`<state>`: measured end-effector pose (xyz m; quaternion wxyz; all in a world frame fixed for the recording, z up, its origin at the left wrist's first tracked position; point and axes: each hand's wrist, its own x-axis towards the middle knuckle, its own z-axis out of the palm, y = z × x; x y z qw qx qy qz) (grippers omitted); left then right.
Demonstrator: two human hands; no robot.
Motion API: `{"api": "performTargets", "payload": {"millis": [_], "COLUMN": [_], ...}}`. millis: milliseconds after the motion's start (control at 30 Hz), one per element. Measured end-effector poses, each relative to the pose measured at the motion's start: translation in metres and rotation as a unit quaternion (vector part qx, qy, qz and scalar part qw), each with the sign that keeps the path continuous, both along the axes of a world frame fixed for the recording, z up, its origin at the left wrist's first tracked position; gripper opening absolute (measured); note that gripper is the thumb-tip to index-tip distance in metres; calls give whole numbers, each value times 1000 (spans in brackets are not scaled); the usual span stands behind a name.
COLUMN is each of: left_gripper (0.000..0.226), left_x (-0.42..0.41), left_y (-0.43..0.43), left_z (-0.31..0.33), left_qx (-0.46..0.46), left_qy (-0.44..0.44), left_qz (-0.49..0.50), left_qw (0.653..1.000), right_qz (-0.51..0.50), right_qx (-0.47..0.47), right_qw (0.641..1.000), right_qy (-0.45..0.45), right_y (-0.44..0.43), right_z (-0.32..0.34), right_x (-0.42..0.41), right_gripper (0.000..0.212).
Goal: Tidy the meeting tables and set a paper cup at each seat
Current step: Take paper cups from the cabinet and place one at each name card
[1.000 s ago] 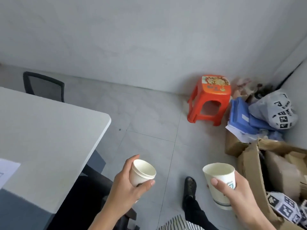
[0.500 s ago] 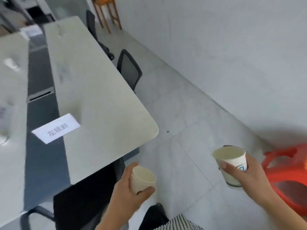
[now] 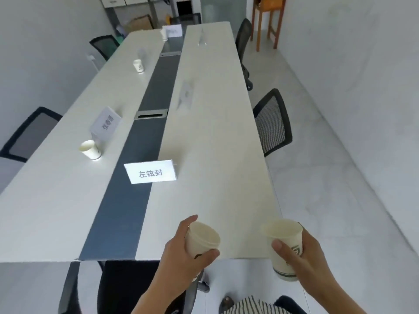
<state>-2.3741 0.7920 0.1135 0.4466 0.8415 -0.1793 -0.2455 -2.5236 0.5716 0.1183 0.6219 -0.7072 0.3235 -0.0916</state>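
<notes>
The left hand (image 3: 181,252) grips one paper cup (image 3: 201,240) around its side, tilted with the mouth towards the camera. The right hand (image 3: 303,257) grips a second cup (image 3: 284,243), which is nearly upright. Both cups hang over the near short end of the worktop (image 3: 215,132).

The worktop's long axis runs straight away from the hands, and a dark centre strip (image 3: 145,123) splits it into a left half and a right half. The right half lies directly ahead. Its nearest seat, a mesh chair (image 3: 275,121), stands forward and to the right, so I judge the right hand the closer one for that place. The nearest name card (image 3: 150,174) stands ahead and slightly left of the left hand.

**Cups**
- Two are held.
- Two stand on the left half, the near cup (image 3: 90,149) and the far cup (image 3: 138,65).
- A possible third at the far end is too blurred to tell.

**Name cards**
- Three face this way.
- Two more on the right half seem to stand edge-on.

**Chairs**
- Two stand along each long side.
</notes>
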Motion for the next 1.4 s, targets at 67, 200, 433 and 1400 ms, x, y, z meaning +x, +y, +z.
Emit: {"api": "performTargets", "payload": {"millis": [67,200,433,1400], "left_gripper": [76,72,77,74], "left_x": [9,23,38,67], "left_y": [-11,-23,-40,-39], "left_z": [1,-2,-10,-13], "left_qx": [5,10,60,44], "left_qy": [4,28,37,67], "left_qz": [22,119,274,444], "left_qw": [1000,992,959,893], "right_qz": [31,113,220,342], "right_qx": [-11,-27,-53,-201], "right_qw": [999,992,974,909], "right_qy": [23,49,25,127], "right_y": [-23,-71,-109,-67], "right_z": [-3,-24,-71,-162], "right_x": [25,98,271,445], "right_gripper": [65,65,61,84]}}
